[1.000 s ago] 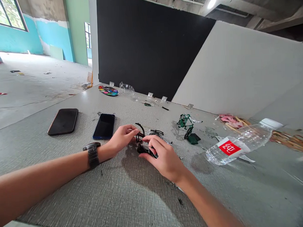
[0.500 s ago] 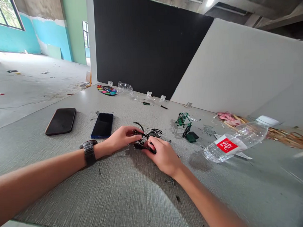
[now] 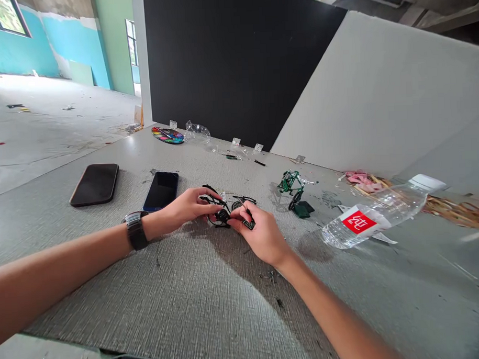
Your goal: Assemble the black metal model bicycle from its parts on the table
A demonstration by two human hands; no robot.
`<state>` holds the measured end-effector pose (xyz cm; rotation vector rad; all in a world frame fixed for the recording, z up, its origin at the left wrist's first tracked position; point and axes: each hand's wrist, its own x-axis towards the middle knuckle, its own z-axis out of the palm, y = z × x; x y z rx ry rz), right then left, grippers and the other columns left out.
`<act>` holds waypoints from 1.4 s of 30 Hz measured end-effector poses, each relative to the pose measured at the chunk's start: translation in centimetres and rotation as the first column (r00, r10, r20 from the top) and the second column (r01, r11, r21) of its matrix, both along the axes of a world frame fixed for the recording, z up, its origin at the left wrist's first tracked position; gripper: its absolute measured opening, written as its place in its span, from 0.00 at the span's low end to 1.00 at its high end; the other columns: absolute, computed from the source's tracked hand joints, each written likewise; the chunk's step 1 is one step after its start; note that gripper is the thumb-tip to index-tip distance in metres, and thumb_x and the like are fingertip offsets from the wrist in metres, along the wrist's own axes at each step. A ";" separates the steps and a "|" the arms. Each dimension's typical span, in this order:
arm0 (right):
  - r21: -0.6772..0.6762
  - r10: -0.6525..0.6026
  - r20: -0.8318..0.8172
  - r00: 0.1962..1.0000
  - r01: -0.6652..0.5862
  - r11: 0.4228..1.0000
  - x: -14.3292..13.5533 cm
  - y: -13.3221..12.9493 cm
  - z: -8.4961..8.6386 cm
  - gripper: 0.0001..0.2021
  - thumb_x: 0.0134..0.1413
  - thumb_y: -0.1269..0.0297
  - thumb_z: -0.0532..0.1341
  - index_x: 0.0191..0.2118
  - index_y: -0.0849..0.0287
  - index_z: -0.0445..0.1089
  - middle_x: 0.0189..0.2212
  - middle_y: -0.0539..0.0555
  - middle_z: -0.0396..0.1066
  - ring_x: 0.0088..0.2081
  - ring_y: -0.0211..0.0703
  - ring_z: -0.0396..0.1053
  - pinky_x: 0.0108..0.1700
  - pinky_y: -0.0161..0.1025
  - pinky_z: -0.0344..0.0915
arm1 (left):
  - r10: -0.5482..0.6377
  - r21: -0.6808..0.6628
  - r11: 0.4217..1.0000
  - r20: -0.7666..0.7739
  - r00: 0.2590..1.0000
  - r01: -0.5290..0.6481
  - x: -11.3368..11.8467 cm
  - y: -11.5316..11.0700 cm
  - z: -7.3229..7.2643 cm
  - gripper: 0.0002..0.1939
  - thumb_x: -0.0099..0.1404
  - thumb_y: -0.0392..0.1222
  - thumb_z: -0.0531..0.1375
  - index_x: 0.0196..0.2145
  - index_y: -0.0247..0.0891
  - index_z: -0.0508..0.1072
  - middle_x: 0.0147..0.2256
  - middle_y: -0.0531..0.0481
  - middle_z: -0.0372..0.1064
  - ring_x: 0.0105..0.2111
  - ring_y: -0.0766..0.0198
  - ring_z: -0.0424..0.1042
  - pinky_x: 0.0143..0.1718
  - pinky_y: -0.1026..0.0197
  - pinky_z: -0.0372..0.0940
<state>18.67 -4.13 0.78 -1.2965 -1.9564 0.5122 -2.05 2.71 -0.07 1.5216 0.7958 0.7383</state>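
Note:
Near the middle of the grey table, my left hand grips a small black model bicycle between thumb and fingers. My right hand is closed at the right side of the same model, its fingertips pinching a thin dark part. Just behind my right fingers lies a loose black wheel piece. A finished-looking green model bicycle stands farther right, with a dark green block beside its front wheel.
Two phones, one black and one blue-edged, lie at left. A paint palette and crumpled clear plastic sit by the black panel. A water bottle lies at right near dry straw.
The black model has turned in my hands, and more of its frame shows between them. My right fingers have shifted on it. The view has tilted slightly downward.

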 end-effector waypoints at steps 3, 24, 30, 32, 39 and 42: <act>0.054 -0.008 -0.054 0.998 0.011 0.998 -0.2 0.0 0.1 0.19 0.60 0.61 0.61 0.27 0.52 0.47 0.35 0.54 0.77 0.36 0.42 0.73 0.40 0.41 0.66 | -0.013 -0.178 0.983 0.150 0.989 0.040 -0.1 -0.3 0.2 0.20 0.59 0.44 0.67 0.47 0.35 0.73 0.31 0.48 0.75 0.29 0.67 0.72 0.31 0.63 0.62; 0.396 0.076 0.154 0.985 -0.132 0.909 -1.1 -1.6 0.4 0.15 0.61 0.72 0.60 0.28 0.52 0.53 0.40 0.52 0.76 0.40 0.40 0.75 0.35 0.39 0.69 | 0.228 -0.378 0.925 0.505 0.833 -0.024 0.9 -1.4 -0.1 0.19 0.59 0.31 0.67 0.47 0.35 0.68 0.31 0.50 0.76 0.32 0.65 0.76 0.41 0.59 0.71; 0.335 0.107 0.157 0.982 -0.155 0.929 -1.7 -1.9 0.1 0.16 0.61 0.70 0.60 0.27 0.52 0.52 0.37 0.51 0.75 0.37 0.39 0.74 0.36 0.39 0.70 | 0.208 -0.366 0.930 0.524 0.826 -0.002 1.0 -1.5 -0.2 0.20 0.57 0.32 0.68 0.46 0.36 0.68 0.31 0.51 0.75 0.32 0.66 0.75 0.39 0.60 0.70; 0.347 0.079 0.125 0.989 -0.119 0.931 -1.8 -1.9 0.1 0.17 0.61 0.70 0.60 0.26 0.52 0.51 0.38 0.51 0.76 0.37 0.39 0.74 0.37 0.40 0.70 | 0.211 -0.359 0.933 0.531 0.820 -0.008 1.0 -1.5 -0.2 0.20 0.57 0.33 0.68 0.46 0.36 0.68 0.31 0.51 0.75 0.33 0.66 0.75 0.40 0.60 0.70; 0.466 -0.094 -0.045 0.995 0.104 0.878 -1.6 -1.4 0.9 0.19 0.61 0.70 0.61 0.26 0.52 0.49 0.36 0.53 0.75 0.35 0.41 0.74 0.38 0.42 0.71 | 0.210 -0.360 0.932 0.474 0.855 -0.030 1.0 -1.7 -0.2 0.18 0.58 0.33 0.67 0.44 0.37 0.67 0.30 0.52 0.74 0.33 0.67 0.74 0.41 0.61 0.68; 0.496 -0.120 -0.061 0.991 0.135 0.858 -1.4 -1.2 1.1 0.19 0.61 0.69 0.61 0.25 0.52 0.49 0.38 0.54 0.72 0.38 0.43 0.73 0.40 0.45 0.72 | 0.128 -0.331 0.944 0.410 0.903 0.016 1.1 -2.1 -0.2 0.16 0.58 0.34 0.67 0.44 0.37 0.69 0.29 0.52 0.73 0.31 0.67 0.73 0.38 0.62 0.66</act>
